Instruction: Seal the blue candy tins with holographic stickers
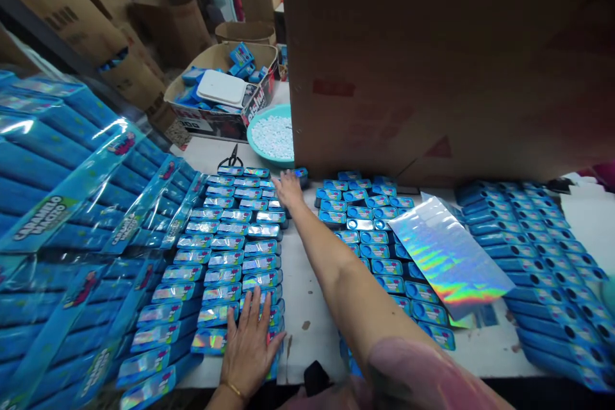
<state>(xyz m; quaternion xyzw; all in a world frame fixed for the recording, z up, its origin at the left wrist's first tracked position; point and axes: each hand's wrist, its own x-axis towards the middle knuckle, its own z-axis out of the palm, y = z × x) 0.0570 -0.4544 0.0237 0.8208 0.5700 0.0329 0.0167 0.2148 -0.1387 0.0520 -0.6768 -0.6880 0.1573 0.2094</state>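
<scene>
Rows of small blue boxes with shiny holographic tops (223, 259) stand packed together in front of me. My left hand (250, 339) lies flat on the near end of these rows, fingers stretched and spread. At the far end, my right hand (289, 189) reaches forward with its fingers extended, against the right side of the rows. Just beyond its fingertips is a single blue box (301, 174); whether they touch it I cannot tell. No object shows in either hand.
Wrapped packs of blue boxes (86, 179) are stacked at left. More blue boxes (375, 251) stand right of my arm, beside a holographic sheet (446, 256), and others (538, 269) farther right. Behind are scissors (232, 159), a teal basin (254, 141) and a large cardboard box (432, 64).
</scene>
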